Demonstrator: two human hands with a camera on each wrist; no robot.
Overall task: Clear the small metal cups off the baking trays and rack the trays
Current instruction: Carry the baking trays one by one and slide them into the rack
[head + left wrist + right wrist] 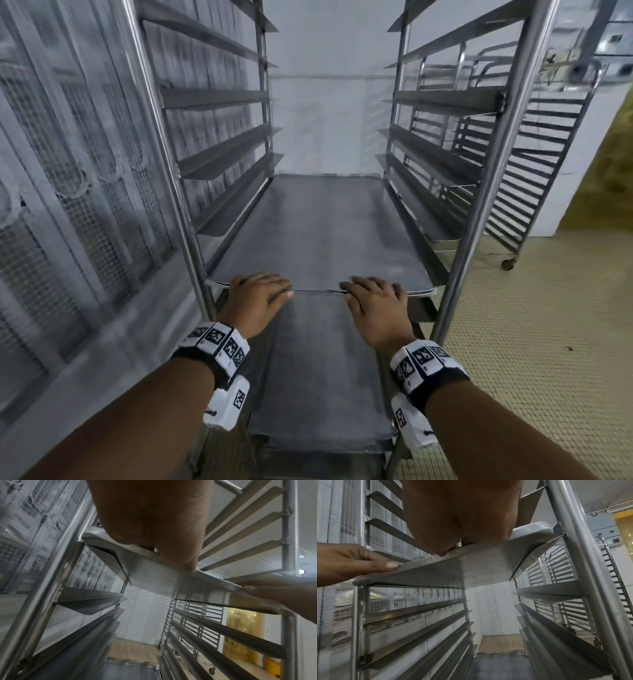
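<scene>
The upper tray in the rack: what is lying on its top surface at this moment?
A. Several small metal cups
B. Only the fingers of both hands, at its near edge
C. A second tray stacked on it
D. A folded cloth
B: the upper tray is bare, apart from the left hand and right hand resting on its near edge.
</scene>
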